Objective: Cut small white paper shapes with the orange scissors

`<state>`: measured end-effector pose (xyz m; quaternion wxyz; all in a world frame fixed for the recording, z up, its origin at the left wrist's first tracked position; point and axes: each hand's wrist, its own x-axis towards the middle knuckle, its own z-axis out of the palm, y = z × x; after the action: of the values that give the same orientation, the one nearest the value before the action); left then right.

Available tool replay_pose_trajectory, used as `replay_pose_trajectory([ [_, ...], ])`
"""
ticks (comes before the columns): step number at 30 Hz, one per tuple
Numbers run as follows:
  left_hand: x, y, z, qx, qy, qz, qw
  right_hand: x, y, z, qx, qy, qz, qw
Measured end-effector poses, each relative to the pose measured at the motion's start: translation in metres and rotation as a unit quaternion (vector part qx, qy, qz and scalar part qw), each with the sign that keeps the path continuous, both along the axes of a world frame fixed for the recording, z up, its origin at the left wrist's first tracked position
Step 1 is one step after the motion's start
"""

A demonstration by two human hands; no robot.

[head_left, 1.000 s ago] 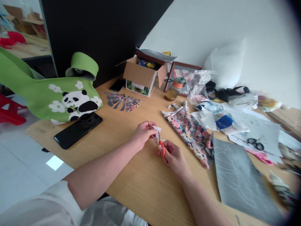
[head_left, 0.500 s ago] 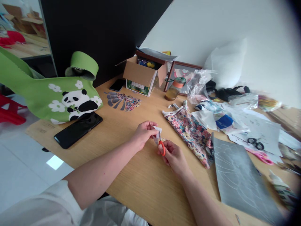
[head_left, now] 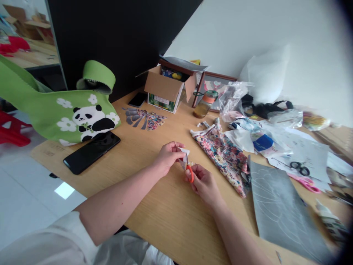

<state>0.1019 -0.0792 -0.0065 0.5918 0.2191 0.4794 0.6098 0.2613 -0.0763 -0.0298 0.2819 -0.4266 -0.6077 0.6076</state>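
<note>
My left hand (head_left: 170, 157) pinches a small pale piece (head_left: 183, 162), paper or fabric, between thumb and fingers above the table. My right hand (head_left: 202, 182) is closed on orange-handled scissors (head_left: 190, 173), whose blades meet the right side of that piece. Whether the blades are fully closed I cannot tell. Some flower-patterned bits show just behind the scissors. To the right lies a folded floral cloth (head_left: 220, 156) with a striped edge. Farther back, cut floral and grey pieces (head_left: 145, 118) are laid out in a fan shape.
A black phone (head_left: 92, 151) and a green panda bag (head_left: 55, 106) are on the left. Behind stand an open carton (head_left: 162, 90) and a drink bottle (head_left: 204, 105). On the right lie a grey drawn sheet (head_left: 281, 209), pink scissors (head_left: 309, 183), black-handled scissors (head_left: 300, 168) and plastic bags.
Almost nothing differs. Both hands, the pale piece and the scissors stay in nearly the same place.
</note>
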Motion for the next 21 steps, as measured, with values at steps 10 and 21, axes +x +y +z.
replay_pose_trajectory([
  [10,0.0002,0.0002,-0.0024,0.008,-0.004,0.001,1.0,0.0007,-0.0005,0.0009,-0.004,0.003,-0.002,1.0],
  [21,0.0002,0.0001,-0.0007,-0.002,-0.004,0.012,1.0,0.0004,-0.0001,0.0002,-0.002,0.004,0.0,1.0],
])
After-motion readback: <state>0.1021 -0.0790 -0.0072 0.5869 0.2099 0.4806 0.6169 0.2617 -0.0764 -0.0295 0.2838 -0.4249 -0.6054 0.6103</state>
